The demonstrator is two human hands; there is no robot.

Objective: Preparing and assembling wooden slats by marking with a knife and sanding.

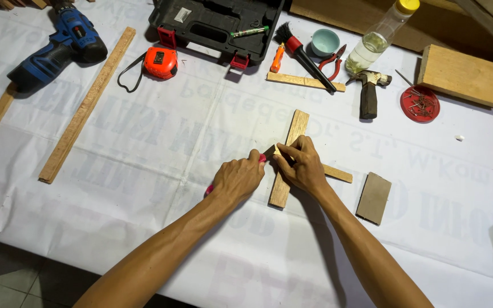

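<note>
The wooden strip (290, 155) lies near the middle of the desk (161, 171), running almost straight away from the person, with a shorter strip (336, 173) crossing beneath it and sticking out to the right. The left hand (238, 178) is closed around a tool with a pink handle (208, 189), whose tip meets the long strip just where the two pieces cross. The right hand (302, 165) presses down on that crossing, fingers bent and together on the wood. Just right of the hands lies a small grey block (374, 197). Farther back sit a hammer (368, 91), a red lid with nails (420, 104), a clear bottle (379, 39), red pliers (331, 61), a black brush (303, 54) and an open black tool case (215, 23). To the left are an orange tape measure (160, 62), a blue drill (58, 48) and a long wooden slat (87, 105).
</note>
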